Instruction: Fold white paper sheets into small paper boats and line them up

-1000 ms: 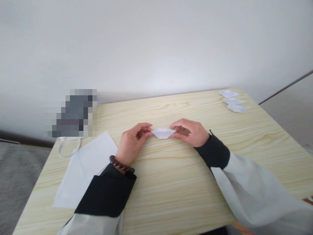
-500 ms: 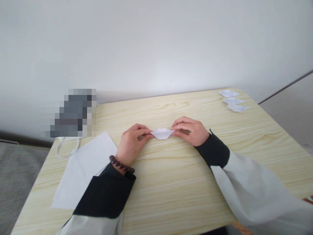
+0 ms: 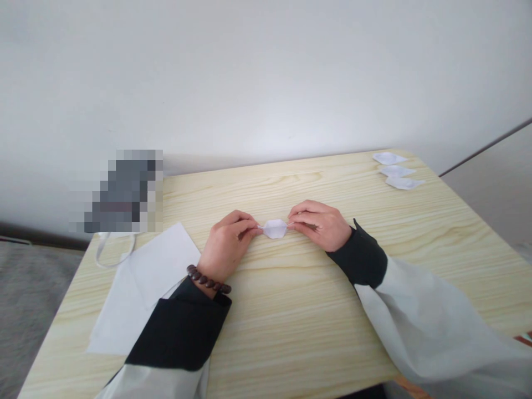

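A small folded white paper piece (image 3: 275, 228) with a wide middle and narrow pointed ends is held between both hands, over the middle of the table. My left hand (image 3: 230, 238) pinches its left tip between thumb and fingers. At the other end, my right hand (image 3: 323, 224) pinches the right tip the same way. The very ends of the paper are hidden by the fingertips. Three similar folded papers (image 3: 399, 171) lie in a short column at the far right corner.
White paper sheets (image 3: 120, 310) lie at the left, partly under my left sleeve. Behind them is a dark, pixelated object (image 3: 120, 194) with a white cord (image 3: 100, 255). The wooden table (image 3: 291, 332) meets a white wall at the back.
My hands have drawn slightly closer together. The paper's ends look narrower and its middle more opened out. The other papers have not moved.
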The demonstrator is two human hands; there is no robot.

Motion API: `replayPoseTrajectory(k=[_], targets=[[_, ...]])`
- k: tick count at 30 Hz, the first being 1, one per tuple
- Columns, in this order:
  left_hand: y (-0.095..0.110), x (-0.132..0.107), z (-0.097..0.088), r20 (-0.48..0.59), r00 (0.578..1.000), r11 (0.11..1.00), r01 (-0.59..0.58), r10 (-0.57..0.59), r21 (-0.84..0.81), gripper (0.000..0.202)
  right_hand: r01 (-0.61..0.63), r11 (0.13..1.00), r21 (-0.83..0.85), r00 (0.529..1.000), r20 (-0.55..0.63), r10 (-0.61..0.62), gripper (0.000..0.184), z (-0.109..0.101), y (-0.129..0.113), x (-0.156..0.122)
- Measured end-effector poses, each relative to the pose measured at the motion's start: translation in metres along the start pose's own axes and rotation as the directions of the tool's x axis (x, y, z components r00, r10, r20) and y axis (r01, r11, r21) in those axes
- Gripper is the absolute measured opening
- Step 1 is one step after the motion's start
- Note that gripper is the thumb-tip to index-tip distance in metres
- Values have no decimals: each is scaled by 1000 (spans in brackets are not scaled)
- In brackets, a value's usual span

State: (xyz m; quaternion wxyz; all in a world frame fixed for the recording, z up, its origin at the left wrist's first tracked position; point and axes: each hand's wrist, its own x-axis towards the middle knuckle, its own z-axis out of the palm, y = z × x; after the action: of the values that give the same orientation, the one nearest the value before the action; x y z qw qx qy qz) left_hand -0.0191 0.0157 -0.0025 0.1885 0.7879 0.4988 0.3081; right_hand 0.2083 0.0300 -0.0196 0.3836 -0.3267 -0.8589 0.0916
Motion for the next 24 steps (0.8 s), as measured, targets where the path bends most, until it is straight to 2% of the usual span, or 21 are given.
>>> replayPoseTrajectory(k=[4,10,19,24], targets=[[-1,0,-1,-7,998,998,57,-57,-1,17,-74,997,5,997,0,74,13,-2,5,-2],[-4,0,-1,-7,996,996,92,-92,3,21,-119,993,12,993,5,119,22,-3,12,-5],[-7,1,1,11,1000,998,19,-20,54,19,-215,973,85,976,-8,217,15,-3,5,-3],[-2,0,4,40,999,968,-38,29,247,30,-216,976,41,974,-67,218,13,-4,5,-1]])
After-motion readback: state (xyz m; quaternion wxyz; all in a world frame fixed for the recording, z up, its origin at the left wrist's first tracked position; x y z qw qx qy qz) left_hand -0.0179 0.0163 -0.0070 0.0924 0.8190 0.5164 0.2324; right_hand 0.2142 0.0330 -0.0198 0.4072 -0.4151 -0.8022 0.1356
